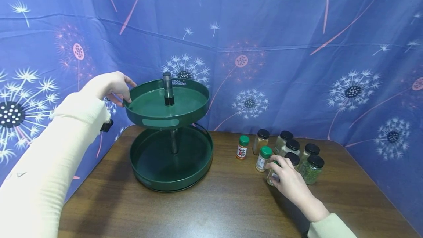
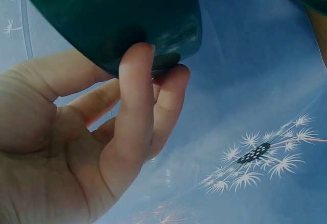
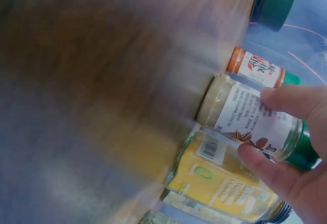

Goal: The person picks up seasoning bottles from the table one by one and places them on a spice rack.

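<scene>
Blue dandelion-print cloth (image 1: 287,65) hangs behind a brown wooden counter (image 1: 205,212), where a green two-tier stand (image 1: 175,185) occupies the left side, its upper tray (image 1: 193,116) gripped at the rim by a person's left hand (image 1: 114,88). At right, black-capped jars (image 1: 310,175) cluster near the right hand (image 1: 292,181), whose thumb and finger pinch a green-capped jar (image 3: 245,114); just beyond stand a second green-capped jar (image 1: 261,163) and a red-and-white-labelled jar (image 1: 241,152).

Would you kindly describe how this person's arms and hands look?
The left sleeve is long, pale cream and ribbed-looking at the cuff; the right sleeve, partly in frame, is similarly pale. The left hand and right hand wear no gloves. A small black object shows by the left cuff.
</scene>
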`<state>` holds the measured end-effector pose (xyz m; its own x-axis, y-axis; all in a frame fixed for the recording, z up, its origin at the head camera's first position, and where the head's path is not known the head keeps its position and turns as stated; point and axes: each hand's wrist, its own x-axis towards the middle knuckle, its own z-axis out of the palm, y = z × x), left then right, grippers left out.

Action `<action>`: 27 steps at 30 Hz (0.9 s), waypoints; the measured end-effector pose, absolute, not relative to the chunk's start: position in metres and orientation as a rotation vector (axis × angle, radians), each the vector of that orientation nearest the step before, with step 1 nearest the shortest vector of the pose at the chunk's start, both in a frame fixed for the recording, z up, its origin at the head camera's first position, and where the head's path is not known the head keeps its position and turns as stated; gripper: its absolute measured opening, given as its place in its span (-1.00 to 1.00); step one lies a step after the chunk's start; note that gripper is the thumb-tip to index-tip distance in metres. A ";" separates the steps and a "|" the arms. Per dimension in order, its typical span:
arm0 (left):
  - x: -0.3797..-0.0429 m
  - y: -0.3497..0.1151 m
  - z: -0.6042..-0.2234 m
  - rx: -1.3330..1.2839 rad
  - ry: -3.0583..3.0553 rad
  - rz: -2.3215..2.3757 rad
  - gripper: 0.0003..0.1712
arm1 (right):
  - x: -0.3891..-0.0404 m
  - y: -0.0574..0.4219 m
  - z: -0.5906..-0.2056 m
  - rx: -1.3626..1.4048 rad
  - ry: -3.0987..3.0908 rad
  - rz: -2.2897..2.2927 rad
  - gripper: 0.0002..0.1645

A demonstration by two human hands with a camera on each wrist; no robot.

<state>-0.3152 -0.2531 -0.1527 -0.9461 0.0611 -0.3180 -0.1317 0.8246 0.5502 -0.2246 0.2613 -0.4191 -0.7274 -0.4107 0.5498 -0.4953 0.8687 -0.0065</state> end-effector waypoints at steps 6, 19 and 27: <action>-0.315 -0.256 -0.155 -0.045 2.706 0.849 -0.26 | -0.227 0.262 -0.421 0.687 -2.464 0.179 -0.56; -0.316 -0.256 -0.156 -0.045 2.700 0.853 -0.26 | -0.228 0.262 -0.419 0.808 -2.426 0.186 -0.58; -0.318 -0.256 -0.156 -0.049 2.688 0.868 -0.26 | -0.227 0.263 -0.416 0.807 -2.443 0.169 -0.62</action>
